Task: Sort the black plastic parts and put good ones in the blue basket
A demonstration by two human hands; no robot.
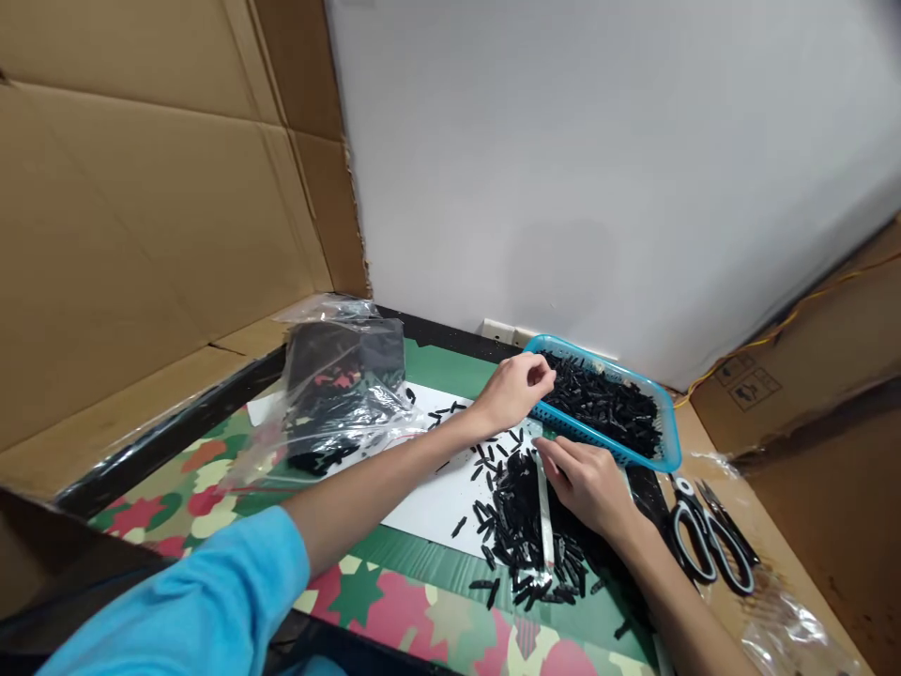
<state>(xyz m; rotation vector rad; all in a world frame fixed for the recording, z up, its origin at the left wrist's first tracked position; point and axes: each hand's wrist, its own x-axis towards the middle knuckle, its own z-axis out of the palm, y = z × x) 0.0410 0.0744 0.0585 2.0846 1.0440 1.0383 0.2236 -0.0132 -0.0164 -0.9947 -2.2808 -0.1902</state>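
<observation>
My left hand [517, 387] hovers at the near left corner of a blue plastic basket [671, 437] filled with black, stick-like pieces [598, 394]. Its fingers are curled into a pinch, and whatever they may hold is hidden. Lower and to the right, my right hand [589, 477] bends over a loose pile of similar black pieces [513, 512], fingers drawn together. Its fingertips are by the top end of a narrow whitish strip [544, 516] lying across the pile; I cannot make out anything between them. A white sheet [422, 512] lies partly under the scattered pieces.
Clear plastic bags [344, 376], with black pieces inside, lie at the left. Scissors [708, 540] and a dark pointed tool [728, 521] rest on cardboard at the right. Cardboard panels [155, 169] and a pale wall [598, 169] enclose the patterned table cover [394, 610].
</observation>
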